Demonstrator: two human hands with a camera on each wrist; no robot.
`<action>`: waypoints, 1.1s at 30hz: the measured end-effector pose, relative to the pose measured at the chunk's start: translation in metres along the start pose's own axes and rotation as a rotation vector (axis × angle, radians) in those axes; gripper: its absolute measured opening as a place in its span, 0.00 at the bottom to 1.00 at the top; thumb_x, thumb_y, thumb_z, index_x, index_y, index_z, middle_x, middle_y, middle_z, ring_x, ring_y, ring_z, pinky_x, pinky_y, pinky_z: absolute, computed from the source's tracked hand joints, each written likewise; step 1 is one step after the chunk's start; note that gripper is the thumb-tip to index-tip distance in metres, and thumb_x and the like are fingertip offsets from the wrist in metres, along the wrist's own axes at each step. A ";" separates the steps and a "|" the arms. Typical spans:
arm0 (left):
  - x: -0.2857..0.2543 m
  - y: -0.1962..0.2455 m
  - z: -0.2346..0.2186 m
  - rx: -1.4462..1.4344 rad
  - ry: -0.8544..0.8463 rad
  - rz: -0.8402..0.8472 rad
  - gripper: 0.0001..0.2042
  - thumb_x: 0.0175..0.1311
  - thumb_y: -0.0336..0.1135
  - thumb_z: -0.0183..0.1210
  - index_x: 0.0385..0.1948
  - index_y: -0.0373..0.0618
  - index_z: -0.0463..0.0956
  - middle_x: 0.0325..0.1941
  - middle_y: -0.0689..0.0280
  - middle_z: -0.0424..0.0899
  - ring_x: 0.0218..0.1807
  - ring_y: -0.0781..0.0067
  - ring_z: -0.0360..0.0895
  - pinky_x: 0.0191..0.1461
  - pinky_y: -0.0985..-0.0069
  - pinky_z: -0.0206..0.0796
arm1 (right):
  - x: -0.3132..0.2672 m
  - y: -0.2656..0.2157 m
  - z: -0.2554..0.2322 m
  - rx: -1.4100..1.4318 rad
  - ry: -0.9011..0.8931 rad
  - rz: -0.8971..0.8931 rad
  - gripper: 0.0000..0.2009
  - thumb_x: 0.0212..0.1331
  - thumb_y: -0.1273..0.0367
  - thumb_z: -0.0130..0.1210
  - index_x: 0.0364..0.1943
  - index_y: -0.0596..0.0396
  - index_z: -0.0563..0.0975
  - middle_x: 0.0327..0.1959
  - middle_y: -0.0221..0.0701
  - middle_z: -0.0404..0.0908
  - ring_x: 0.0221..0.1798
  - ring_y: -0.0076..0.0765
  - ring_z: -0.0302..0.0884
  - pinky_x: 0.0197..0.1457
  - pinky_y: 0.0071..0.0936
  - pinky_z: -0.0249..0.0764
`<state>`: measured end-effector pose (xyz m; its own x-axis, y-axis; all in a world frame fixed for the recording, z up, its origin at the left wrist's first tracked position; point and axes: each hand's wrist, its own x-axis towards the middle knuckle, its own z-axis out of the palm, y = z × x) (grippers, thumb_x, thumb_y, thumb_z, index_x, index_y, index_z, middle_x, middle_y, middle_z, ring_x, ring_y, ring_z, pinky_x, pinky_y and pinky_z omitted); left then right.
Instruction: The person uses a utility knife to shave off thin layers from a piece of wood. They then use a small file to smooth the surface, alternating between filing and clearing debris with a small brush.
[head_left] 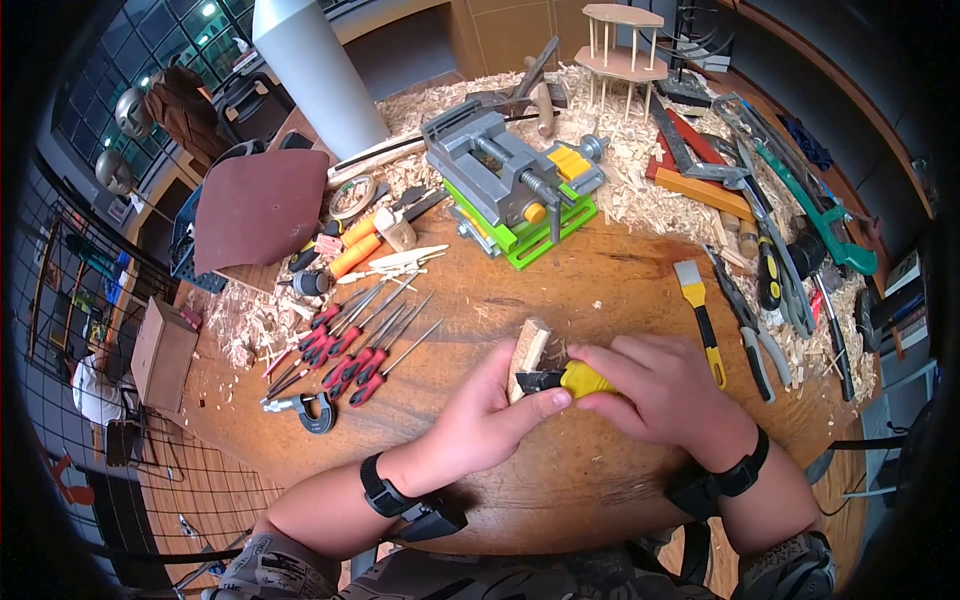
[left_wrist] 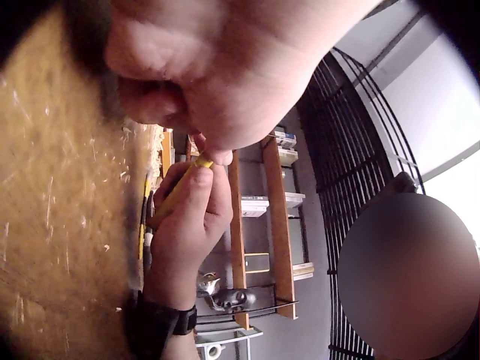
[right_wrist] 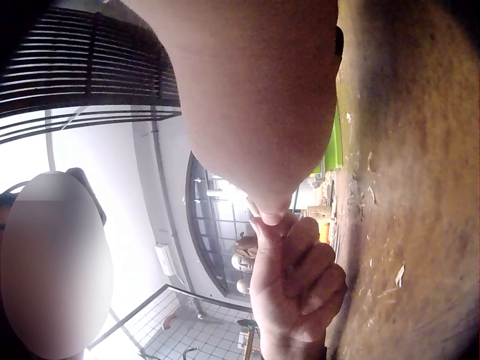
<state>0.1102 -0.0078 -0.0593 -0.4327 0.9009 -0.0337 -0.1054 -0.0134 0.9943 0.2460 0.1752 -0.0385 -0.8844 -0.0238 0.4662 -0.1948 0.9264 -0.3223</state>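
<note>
My left hand grips a small piece of wood, pale on its cut face, over the front of the table. Fingers of my right hand wrap round the yellow handle of a utility knife. The knife's dark front end lies against the lower part of the wood, and my left thumb presses at the knife beside it. In the left wrist view, the knife's yellow body shows in the right hand. From the right wrist, the left hand appears with curled fingers; the wood is mostly hidden there.
Red-handled files and a micrometer lie left of the hands. Beyond them stands a grey vise on a green base. A brush and pliers are on the right. Wood shavings cover the back.
</note>
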 end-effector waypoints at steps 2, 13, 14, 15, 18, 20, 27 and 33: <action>-0.001 0.001 0.002 0.011 0.018 0.001 0.18 0.68 0.31 0.64 0.53 0.40 0.68 0.43 0.73 0.74 0.45 0.87 0.68 0.50 0.84 0.65 | 0.001 -0.001 0.000 -0.029 0.003 -0.004 0.20 0.59 0.55 0.62 0.51 0.50 0.79 0.27 0.29 0.74 0.27 0.36 0.79 0.29 0.33 0.74; 0.000 0.003 0.001 0.026 0.078 -0.018 0.14 0.67 0.33 0.66 0.48 0.40 0.73 0.39 0.75 0.77 0.40 0.89 0.70 0.43 0.85 0.66 | 0.001 -0.008 -0.001 -0.146 0.024 -0.004 0.21 0.58 0.54 0.63 0.51 0.49 0.80 0.27 0.26 0.71 0.27 0.31 0.78 0.28 0.29 0.73; 0.001 0.001 -0.001 -0.004 0.075 -0.070 0.14 0.68 0.34 0.66 0.49 0.41 0.73 0.39 0.75 0.77 0.39 0.89 0.70 0.42 0.85 0.65 | 0.001 -0.009 -0.001 -0.155 0.027 0.004 0.21 0.57 0.55 0.63 0.51 0.50 0.80 0.27 0.27 0.72 0.28 0.31 0.78 0.29 0.30 0.73; 0.002 -0.001 -0.002 -0.035 0.072 -0.121 0.14 0.69 0.35 0.65 0.50 0.41 0.73 0.38 0.75 0.77 0.39 0.90 0.70 0.41 0.86 0.65 | 0.002 -0.011 0.000 -0.155 0.027 0.003 0.21 0.57 0.55 0.63 0.51 0.50 0.80 0.27 0.27 0.72 0.28 0.31 0.78 0.29 0.30 0.73; 0.004 0.004 0.002 -0.022 0.093 -0.104 0.10 0.70 0.36 0.63 0.44 0.43 0.73 0.35 0.78 0.75 0.36 0.91 0.66 0.37 0.87 0.61 | 0.004 -0.016 0.000 -0.127 0.063 0.072 0.21 0.58 0.57 0.64 0.52 0.51 0.79 0.28 0.29 0.74 0.29 0.33 0.79 0.30 0.31 0.74; 0.002 0.001 -0.001 -0.010 0.099 -0.092 0.10 0.71 0.35 0.62 0.44 0.44 0.71 0.33 0.79 0.72 0.33 0.91 0.65 0.34 0.87 0.60 | 0.003 -0.016 0.001 0.002 0.104 0.177 0.20 0.59 0.60 0.65 0.52 0.54 0.79 0.32 0.33 0.78 0.31 0.40 0.81 0.32 0.34 0.76; -0.001 0.013 -0.001 -0.373 0.008 -0.114 0.10 0.77 0.32 0.51 0.53 0.49 0.60 0.29 0.74 0.67 0.22 0.86 0.62 0.22 0.85 0.54 | -0.001 0.004 0.004 0.107 0.240 0.234 0.19 0.60 0.62 0.65 0.53 0.57 0.78 0.35 0.41 0.82 0.35 0.51 0.82 0.36 0.39 0.78; -0.001 0.002 -0.008 -0.359 -0.065 -0.074 0.15 0.77 0.39 0.49 0.60 0.53 0.61 0.36 0.67 0.69 0.30 0.79 0.67 0.26 0.79 0.58 | -0.001 0.000 -0.001 0.106 0.137 0.250 0.20 0.59 0.61 0.65 0.52 0.56 0.78 0.37 0.41 0.83 0.37 0.49 0.83 0.38 0.38 0.78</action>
<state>0.1034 -0.0117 -0.0582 -0.3559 0.9305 -0.0865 -0.4464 -0.0879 0.8905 0.2470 0.1759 -0.0378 -0.8465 0.2575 0.4659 -0.0279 0.8525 -0.5219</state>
